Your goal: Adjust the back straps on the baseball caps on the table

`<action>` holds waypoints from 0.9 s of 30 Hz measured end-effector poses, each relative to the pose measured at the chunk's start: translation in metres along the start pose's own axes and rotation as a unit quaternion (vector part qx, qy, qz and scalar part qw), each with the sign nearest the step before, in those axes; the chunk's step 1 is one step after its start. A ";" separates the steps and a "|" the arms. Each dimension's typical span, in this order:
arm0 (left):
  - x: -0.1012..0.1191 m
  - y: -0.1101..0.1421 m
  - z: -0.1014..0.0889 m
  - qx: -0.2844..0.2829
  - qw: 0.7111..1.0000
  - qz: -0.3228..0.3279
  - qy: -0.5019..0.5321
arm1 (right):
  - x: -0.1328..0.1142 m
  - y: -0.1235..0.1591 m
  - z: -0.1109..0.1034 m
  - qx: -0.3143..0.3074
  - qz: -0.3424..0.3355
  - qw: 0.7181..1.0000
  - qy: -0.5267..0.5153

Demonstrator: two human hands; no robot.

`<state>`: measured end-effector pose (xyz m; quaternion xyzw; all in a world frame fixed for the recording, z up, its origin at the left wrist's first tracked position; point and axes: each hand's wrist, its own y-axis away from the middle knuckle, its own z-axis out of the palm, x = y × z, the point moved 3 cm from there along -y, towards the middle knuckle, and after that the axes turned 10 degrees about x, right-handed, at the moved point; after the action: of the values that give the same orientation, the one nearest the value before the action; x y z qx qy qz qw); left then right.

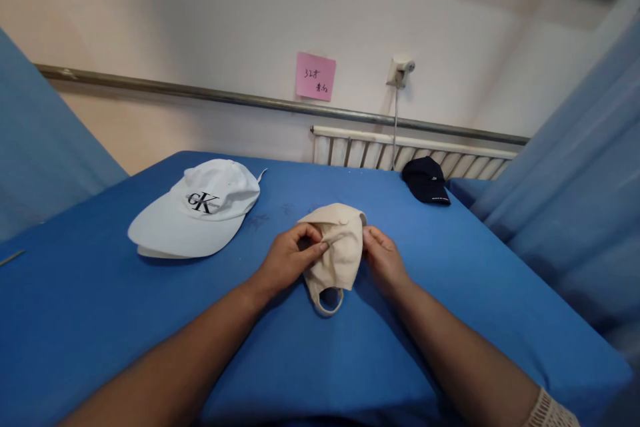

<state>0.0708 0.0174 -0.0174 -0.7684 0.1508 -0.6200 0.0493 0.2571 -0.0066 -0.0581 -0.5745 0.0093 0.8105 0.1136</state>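
Observation:
A beige cap (339, 250) lies folded in the middle of the blue table (450, 280), its back strap loop toward me. My left hand (290, 259) pinches its left side, thumb and fingers closed on the fabric. On the cap's right edge, my right hand (384, 260) grips with curled fingers. A white cap (200, 213) with a black logo rests to the left, apart from both hands. A dark navy cap (427, 180) sits at the table's far right edge.
Blue curtains (575, 200) hang on both sides of the table. Behind it is a wall with a metal rail, a white radiator (380, 150), a pink note (315, 76) and a wall fitting with a cord.

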 end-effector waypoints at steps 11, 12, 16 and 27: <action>-0.007 0.008 0.021 -0.056 0.985 -0.121 0.111 | 0.013 0.008 0.023 -0.006 -0.087 0.991 0.102; -0.006 0.009 0.022 -0.057 0.984 -0.125 0.115 | 0.013 0.007 0.024 -0.005 -0.084 0.992 0.090; -0.005 0.010 0.024 -0.054 0.985 -0.119 0.113 | 0.012 0.005 0.025 -0.019 -0.087 0.991 0.096; -0.008 -0.011 -0.017 0.126 0.991 -0.040 0.034 | -0.028 0.020 0.001 0.037 -0.161 0.942 0.291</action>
<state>0.0552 0.0321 -0.0181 -0.7401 0.0422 -0.6612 0.1154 0.2612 -0.0308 -0.0338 -0.7746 -0.0207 0.5779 0.2560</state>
